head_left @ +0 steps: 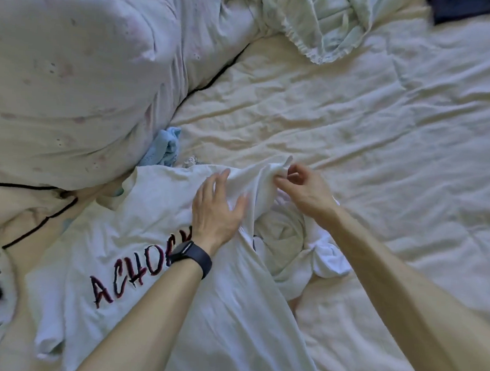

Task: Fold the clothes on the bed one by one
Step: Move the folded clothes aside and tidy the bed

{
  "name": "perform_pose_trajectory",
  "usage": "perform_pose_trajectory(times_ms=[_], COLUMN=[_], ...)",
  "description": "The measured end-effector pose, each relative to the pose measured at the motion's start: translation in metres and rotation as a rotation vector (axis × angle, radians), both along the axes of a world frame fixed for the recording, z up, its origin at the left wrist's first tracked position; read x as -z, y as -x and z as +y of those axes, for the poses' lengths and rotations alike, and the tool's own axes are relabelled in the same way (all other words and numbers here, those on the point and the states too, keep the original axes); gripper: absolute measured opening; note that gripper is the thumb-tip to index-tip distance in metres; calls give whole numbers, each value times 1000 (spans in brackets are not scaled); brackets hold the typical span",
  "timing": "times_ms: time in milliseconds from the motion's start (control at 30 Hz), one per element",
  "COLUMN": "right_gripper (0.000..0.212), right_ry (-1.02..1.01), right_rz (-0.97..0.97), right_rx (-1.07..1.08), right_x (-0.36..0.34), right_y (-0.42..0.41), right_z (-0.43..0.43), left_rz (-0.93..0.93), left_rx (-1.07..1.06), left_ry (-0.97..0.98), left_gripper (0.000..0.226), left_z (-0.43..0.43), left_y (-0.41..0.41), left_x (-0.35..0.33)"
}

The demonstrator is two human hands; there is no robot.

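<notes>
On the near left part of the bed (pixel 384 136), a white T-shirt (pixel 135 264) with dark red lettering lies spread but wrinkled. A twisted white heap (pixel 283 239) sits at its right side, and I cannot tell whether it belongs to the same garment. The left hand (pixel 216 209) rests flat on the shirt's upper part, its grip spread and holding nothing. The right hand (pixel 306 189) has its grip pinching a raised corner of white fabric, just beyond the left hand. The task looks to be at an early stage: this shirt is being straightened, has no fold in it yet, and no finished stack shows. A light blue garment (pixel 165 149) lies crumpled against the duvet (pixel 72 74), and a pale green ruffled cloth (pixel 320 20) lies rumpled at the far edge, so more pieces seem left.
</notes>
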State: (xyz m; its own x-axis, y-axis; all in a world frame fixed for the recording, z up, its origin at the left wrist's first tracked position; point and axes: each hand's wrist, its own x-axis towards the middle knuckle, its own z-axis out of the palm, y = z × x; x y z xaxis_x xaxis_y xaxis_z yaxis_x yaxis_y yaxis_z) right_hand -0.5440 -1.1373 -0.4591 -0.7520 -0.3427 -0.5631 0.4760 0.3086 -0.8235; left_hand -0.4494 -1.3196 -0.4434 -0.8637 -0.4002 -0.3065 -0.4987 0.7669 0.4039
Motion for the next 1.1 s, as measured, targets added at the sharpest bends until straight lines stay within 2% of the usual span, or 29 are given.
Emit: perform_pose_trajectory(times_ms=[67,100,167,200,233,300,367,400,467,567,633,767,833,967,1033,1100], right_gripper=[11,10,3,10,22,42,35,33,36,22,19,32,31,28,32,29], right_ry=[-20,-4,1,7,37,26,-117,-174,-199,-229,-320,-544,-531,-480,-497,-496], right_rz=[133,188,263,247,185,26,-10,-5,10,64,127,28,22,103,76,27], right_rx=[-106,-139,-106,-71,-50,-139,-362,-401,-325,-75,51,108,158,189,144,145], right_x=[-17,-24,-28,-26,-23,-15,-7,-2,1,-4,-4,3,7,5,5,7], right_y=[7,9,13,15,15,9,-3,-8,-12,-19,-31,-53,-60,-74,-78,-78], right_z=[-13,-18,-24,-22,-20,-13,-7,-4,3,16,23,32,35,37,39,40], left_rz=[28,-5,-140,-204,-232,-217,-181,-173,-142,-61,-35,-56,-105,-351,-402,-447], left_rx=[47,76,135,152,158,131,88,68,65,45,44,110,138,225,165,154], left_ry=[-215,-322,-484,-525,-533,-527,-548,-559,-537,-520,-481,-336,-315,-336,-409,-392], left_gripper=[81,76,48,35,28,32,31,28,25,22,21,21,24,47,35,24], left_z=[2,-1,-9,-14,-21,-32,-39,-39,-39,-29,-17,10,20,28,27,21], left_y=[35,54,83,94,102,112,117,119,121,125,128,133,136,147,155,164], left_x=[-16,-24,-39,-46,-50,-57,-60,-60,-54,-38,-24,5,18,25,21,17])
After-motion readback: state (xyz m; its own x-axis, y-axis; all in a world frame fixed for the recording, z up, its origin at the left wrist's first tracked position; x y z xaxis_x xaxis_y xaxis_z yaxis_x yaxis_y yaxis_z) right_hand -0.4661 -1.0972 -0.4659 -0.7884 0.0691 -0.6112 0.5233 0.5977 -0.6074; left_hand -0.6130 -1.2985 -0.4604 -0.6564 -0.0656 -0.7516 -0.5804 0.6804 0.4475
